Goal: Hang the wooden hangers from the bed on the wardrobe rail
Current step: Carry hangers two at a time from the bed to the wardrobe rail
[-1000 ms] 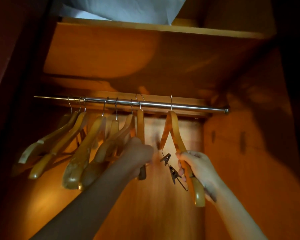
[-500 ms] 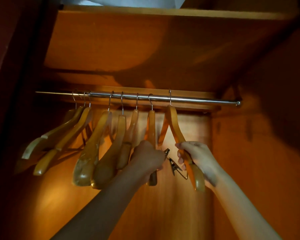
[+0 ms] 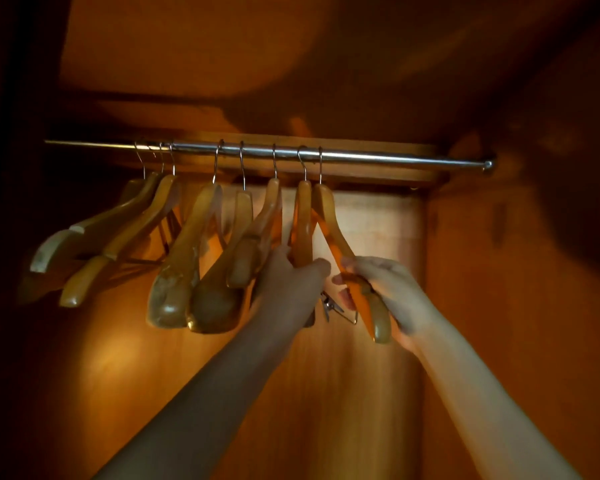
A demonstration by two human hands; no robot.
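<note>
A steel wardrobe rail [image 3: 378, 157] runs across the closet, with several wooden hangers [image 3: 187, 244] hooked on its left and middle part. My right hand [image 3: 392, 289] grips the lower arm of the rightmost hanger [image 3: 329, 220], which has metal clips [image 3: 331, 308] dangling below it. My left hand [image 3: 291, 278] holds the neighbouring hanger [image 3: 303, 216] just left of it. Both hangers have their hooks over the rail and hang close together.
The wardrobe's wooden right wall [image 3: 499, 306] stands close to my right hand. The underside of a wooden shelf [image 3: 222, 64] lies above the rail. The rail's right third carries no hangers. The left side is dark.
The rightmost hanger has slid left along the rail until it sits next to the one in my left hand. The view has tilted down, so the shelf's front edge is out of frame.
</note>
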